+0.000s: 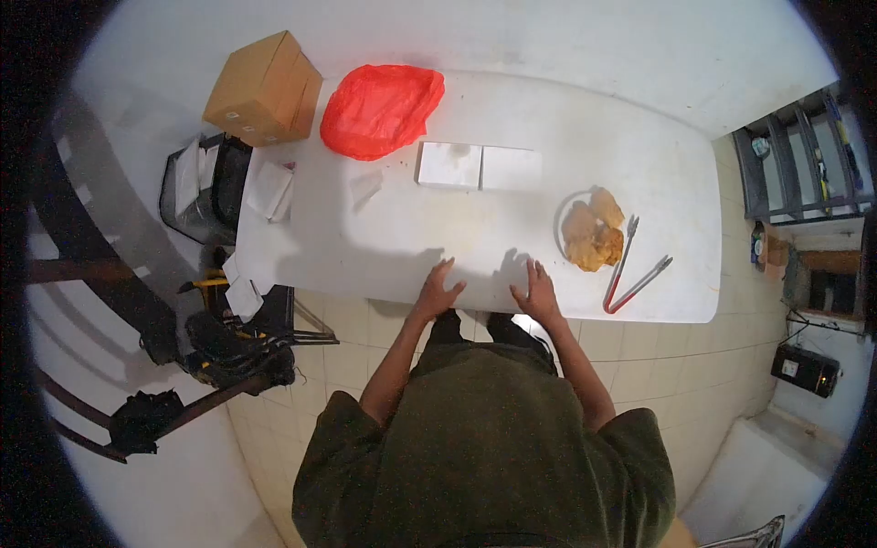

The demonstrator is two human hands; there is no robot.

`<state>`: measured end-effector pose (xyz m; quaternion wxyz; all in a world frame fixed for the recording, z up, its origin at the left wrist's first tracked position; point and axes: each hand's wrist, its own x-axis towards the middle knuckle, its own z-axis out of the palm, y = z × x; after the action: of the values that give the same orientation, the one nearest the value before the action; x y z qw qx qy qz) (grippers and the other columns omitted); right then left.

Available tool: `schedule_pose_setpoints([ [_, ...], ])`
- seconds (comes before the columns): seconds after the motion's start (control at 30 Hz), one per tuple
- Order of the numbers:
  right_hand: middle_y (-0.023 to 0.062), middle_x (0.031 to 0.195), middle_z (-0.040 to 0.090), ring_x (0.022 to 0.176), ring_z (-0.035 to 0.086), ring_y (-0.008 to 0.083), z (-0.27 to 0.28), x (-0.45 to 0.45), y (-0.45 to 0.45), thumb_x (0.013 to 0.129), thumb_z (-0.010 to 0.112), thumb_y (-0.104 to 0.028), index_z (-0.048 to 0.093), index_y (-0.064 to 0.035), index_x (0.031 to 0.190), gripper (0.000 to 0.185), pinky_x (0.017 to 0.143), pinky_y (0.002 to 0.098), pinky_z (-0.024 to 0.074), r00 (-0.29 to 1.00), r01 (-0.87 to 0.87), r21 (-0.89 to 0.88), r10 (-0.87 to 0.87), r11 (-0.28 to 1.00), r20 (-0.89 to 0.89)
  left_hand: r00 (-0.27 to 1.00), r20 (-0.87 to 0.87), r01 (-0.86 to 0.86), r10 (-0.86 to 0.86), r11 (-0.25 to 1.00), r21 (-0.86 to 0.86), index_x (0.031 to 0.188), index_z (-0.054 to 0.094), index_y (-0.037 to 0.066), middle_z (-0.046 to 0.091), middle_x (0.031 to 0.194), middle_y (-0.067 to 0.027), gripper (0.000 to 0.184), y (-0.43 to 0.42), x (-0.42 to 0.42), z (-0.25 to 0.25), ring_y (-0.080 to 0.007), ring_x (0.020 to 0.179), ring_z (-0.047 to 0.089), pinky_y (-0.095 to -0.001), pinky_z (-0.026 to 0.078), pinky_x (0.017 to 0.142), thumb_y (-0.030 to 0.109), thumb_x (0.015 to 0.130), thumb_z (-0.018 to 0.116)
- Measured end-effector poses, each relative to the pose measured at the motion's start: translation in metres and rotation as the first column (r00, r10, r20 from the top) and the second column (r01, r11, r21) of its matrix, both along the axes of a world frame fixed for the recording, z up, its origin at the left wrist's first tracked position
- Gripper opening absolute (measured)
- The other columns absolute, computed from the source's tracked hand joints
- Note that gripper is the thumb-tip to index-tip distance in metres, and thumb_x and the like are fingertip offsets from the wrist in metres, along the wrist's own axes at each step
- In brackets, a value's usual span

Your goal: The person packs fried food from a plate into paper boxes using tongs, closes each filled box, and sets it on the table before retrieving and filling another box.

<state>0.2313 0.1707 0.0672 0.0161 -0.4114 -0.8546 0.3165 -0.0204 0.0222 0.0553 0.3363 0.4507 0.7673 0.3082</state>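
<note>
My left hand (440, 292) is at the front edge of the white table (365, 247), palm down with thumb and fingers apart. My right hand (539, 292) is beside it at the same edge, also spread and holding nothing. To the right, several golden-brown pieces of fried food, looking like fried chicken (594, 230), sit on a round plate (560, 222). Tongs (623, 279) with red handles lie spread beside the plate, nearest my right hand. Two white boxes (450, 166) stand side by side further back, beyond both hands.
A red plastic bag (379, 111) and a cardboard box (265, 91) are at the back left. White papers (270, 190) lie at the table's left side, by a black mesh bin (208, 192). A dark rack (804, 155) stands at the far right.
</note>
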Motion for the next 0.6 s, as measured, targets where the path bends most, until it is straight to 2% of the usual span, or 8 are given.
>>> schedule_pose_setpoints([
  [0.07, 0.0350, 0.143, 0.040, 0.135, 0.038, 0.0469, 0.012, -0.006, 0.023, 0.093, 0.061, -0.040, 0.031, 0.0048, 0.147, 0.077, 0.112, 0.0512, 0.0327, 0.994, -0.005, 0.018, 0.007, 1.000, -0.109, 0.995, 0.083, -0.061, 0.047, 0.983, 0.172, 0.138, 0.050, 0.000, 0.053, 0.137, -0.0236, 0.061, 0.018, -0.008, 0.010, -0.0368, 0.129, 0.050, -0.0447, 0.041, 0.108, 0.032, 0.090, 0.070],
  [0.1, 0.0325, 0.138, 0.046, 0.128, 0.048, 0.0437, 0.024, -0.012, 0.035, 0.092, 0.063, -0.032, 0.035, 0.0045, 0.145, 0.071, 0.108, 0.0463, 0.0400, 0.978, -0.016, 0.061, 0.028, 0.998, -0.206, 0.989, 0.125, -0.103, 0.073, 0.961, 0.255, 0.136, 0.052, 0.000, 0.057, 0.133, -0.0220, 0.057, 0.026, -0.013, 0.022, -0.0350, 0.126, 0.055, -0.0425, 0.045, 0.105, 0.029, 0.090, 0.071],
  [0.2, 0.0288, 0.137, 0.049, 0.121, 0.056, 0.0398, 0.063, -0.034, 0.059, 0.093, 0.064, -0.025, 0.036, 0.0022, 0.145, 0.066, 0.099, 0.0445, 0.0478, 0.949, -0.003, -0.101, -0.029, 0.995, -0.313, 0.941, 0.305, -0.235, 0.144, 0.929, 0.285, 0.134, 0.054, 0.001, 0.061, 0.128, -0.0161, 0.046, 0.033, -0.022, 0.065, -0.0264, 0.122, 0.058, -0.0402, 0.045, 0.105, 0.021, 0.094, 0.068],
  [0.23, 0.0258, 0.133, 0.054, 0.112, 0.062, 0.0373, 0.071, -0.045, 0.065, 0.094, 0.062, -0.024, 0.037, -0.0001, 0.145, 0.061, 0.092, 0.0437, 0.0521, 0.942, -0.018, -0.055, -0.002, 0.998, -0.336, 0.935, 0.304, -0.284, 0.185, 0.902, 0.324, 0.128, 0.057, 0.000, 0.064, 0.122, -0.0142, 0.038, 0.032, -0.024, 0.071, -0.0244, 0.118, 0.060, -0.0392, 0.046, 0.104, 0.018, 0.096, 0.065],
  [0.33, 0.0254, 0.120, 0.062, 0.102, 0.067, 0.0357, 0.062, -0.089, 0.077, 0.095, 0.063, -0.024, 0.041, 0.0001, 0.142, 0.057, 0.087, 0.0422, 0.0534, 0.920, -0.115, -0.049, 0.088, 0.992, -0.383, 0.883, 0.293, -0.436, 0.366, 0.870, 0.229, 0.122, 0.059, -0.001, 0.066, 0.116, -0.0133, 0.038, 0.005, -0.029, 0.096, -0.0214, 0.109, 0.064, -0.0361, 0.050, 0.097, 0.024, 0.094, 0.067],
  [0.37, 0.0218, 0.113, 0.065, 0.099, 0.068, 0.0304, 0.066, -0.107, 0.072, 0.097, 0.061, -0.021, 0.040, 0.0005, 0.143, 0.055, 0.086, 0.0393, 0.0539, 0.909, -0.179, -0.058, 0.143, 0.982, -0.391, 0.861, 0.287, -0.487, 0.420, 0.844, 0.226, 0.120, 0.061, 0.000, 0.067, 0.114, -0.0113, 0.036, -0.018, -0.027, 0.097, -0.0210, 0.107, 0.065, -0.0353, 0.050, 0.096, 0.026, 0.095, 0.067],
  [0.47, 0.0185, 0.110, 0.067, 0.100, 0.066, 0.0278, 0.034, -0.153, 0.050, 0.097, 0.060, -0.019, 0.038, 0.0019, 0.144, 0.055, 0.088, 0.0406, 0.0530, 0.863, -0.290, -0.335, 0.093, 0.897, -0.497, 0.693, 0.429, -0.670, 0.579, 0.737, 0.089, 0.119, 0.062, 0.002, 0.067, 0.115, -0.0089, 0.027, -0.082, -0.018, 0.100, -0.0180, 0.107, 0.063, -0.0340, 0.050, 0.096, 0.018, 0.098, 0.063],
  [0.6, 0.0152, 0.101, 0.069, 0.092, 0.068, 0.0246, 0.056, -0.212, 0.000, 0.098, 0.060, -0.017, 0.037, 0.0011, 0.144, 0.054, 0.085, 0.0386, 0.0543, 0.832, -0.380, -0.320, 0.169, 0.868, -0.528, 0.608, 0.394, -0.771, 0.690, 0.631, 0.085, 0.120, 0.061, 0.003, 0.067, 0.113, -0.0066, 0.032, -0.172, -0.027, 0.089, -0.0162, 0.105, 0.064, -0.0341, 0.052, 0.093, 0.027, 0.098, 0.062],
])
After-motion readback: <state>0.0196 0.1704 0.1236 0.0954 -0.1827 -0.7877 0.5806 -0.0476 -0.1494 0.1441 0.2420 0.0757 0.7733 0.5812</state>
